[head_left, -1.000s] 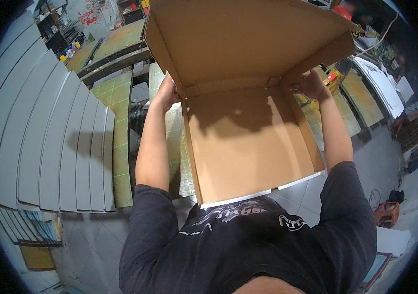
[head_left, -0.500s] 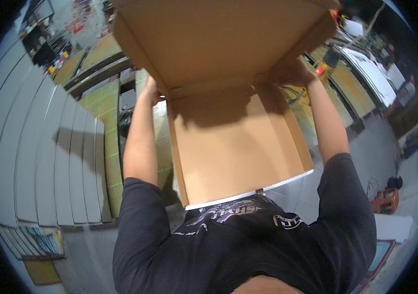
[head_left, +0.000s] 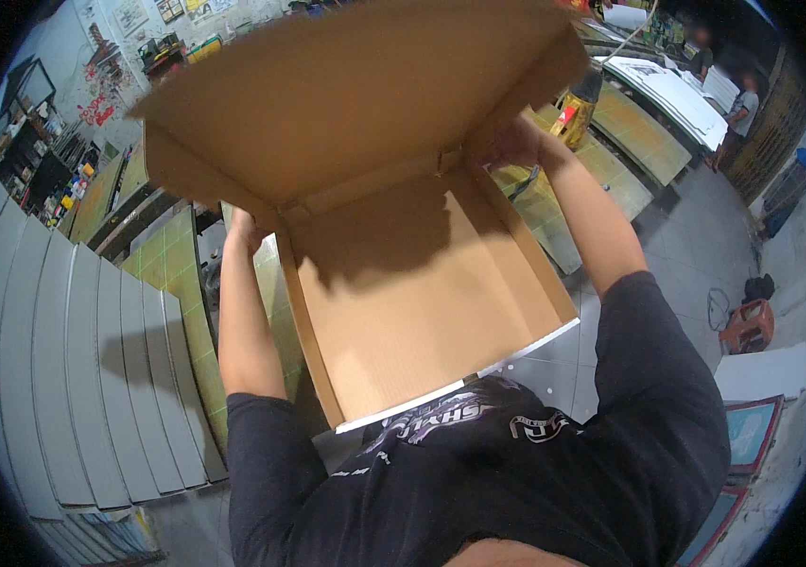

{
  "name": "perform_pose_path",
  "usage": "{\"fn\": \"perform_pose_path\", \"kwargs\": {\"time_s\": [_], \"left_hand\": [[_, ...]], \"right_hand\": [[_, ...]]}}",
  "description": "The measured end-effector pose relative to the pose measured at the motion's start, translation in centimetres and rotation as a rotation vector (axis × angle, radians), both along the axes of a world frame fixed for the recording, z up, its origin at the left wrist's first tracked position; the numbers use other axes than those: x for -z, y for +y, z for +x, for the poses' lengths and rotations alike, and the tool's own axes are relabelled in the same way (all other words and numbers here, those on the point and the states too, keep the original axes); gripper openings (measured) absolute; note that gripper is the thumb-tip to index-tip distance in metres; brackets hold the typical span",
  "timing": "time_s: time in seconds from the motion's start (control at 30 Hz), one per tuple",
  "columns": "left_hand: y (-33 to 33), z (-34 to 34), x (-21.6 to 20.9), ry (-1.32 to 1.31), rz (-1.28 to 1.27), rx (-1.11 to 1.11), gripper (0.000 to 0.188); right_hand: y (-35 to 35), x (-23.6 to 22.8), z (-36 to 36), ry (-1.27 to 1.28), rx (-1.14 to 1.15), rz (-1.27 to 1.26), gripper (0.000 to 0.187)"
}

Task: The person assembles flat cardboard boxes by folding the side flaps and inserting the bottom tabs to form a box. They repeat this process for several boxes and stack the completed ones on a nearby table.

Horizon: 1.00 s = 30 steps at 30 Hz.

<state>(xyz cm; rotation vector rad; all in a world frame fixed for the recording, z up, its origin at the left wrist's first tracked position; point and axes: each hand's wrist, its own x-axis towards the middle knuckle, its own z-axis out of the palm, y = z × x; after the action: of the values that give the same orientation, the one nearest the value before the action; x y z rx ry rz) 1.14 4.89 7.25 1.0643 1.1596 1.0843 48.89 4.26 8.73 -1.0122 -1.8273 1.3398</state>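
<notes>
An opened brown cardboard box with a hinged lid is held in front of my body. Its lid stands raised at the far side and shades the back of the bare inside. White shows along the near edge, close to my dark shirt. My left hand is closed on the far left corner by the hinge, its fingers partly behind the cardboard. At the far right corner my right hand grips the box side, in shadow, with some fingers hidden.
Long grey panels or boxes stand stacked at the left. Green worktables lie beyond the box, with a yellow and black tool on one. White sheets and two people are at the far right; an orange stool stands lower down.
The view has tilted and turned, showing more of the wall and the people at the back. The box appears farther left and more slanted, with both hands still on it.
</notes>
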Motion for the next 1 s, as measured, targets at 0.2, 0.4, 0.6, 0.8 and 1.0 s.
{"fn": "perform_pose_path", "kwargs": {"time_s": [0.2,0.4,0.6,0.8,1.0], "left_hand": [[1.5,-5.9,8.1,0.393,0.32,-0.146,0.05],[-6.7,-1.0,1.9,0.277,0.241,-0.145,0.03],[-8.2,0.0,6.0,0.438,0.301,-0.473,0.04],[-4.3,-1.1,7.4,0.135,0.17,-0.244,0.078],[-1.8,-0.5,9.0,-0.143,0.148,-0.113,0.07]], "right_hand": [[-0.4,6.0,2.9,0.468,0.232,-0.195,0.05],[-10.0,-0.7,-2.2,-0.222,0.193,0.407,0.045],[-8.5,2.7,-4.2,-0.444,0.487,0.083,0.053],[-8.4,2.3,-4.4,-0.462,0.527,0.029,0.056],[-8.1,2.5,-4.4,-0.315,0.437,-0.121,0.056]]}}
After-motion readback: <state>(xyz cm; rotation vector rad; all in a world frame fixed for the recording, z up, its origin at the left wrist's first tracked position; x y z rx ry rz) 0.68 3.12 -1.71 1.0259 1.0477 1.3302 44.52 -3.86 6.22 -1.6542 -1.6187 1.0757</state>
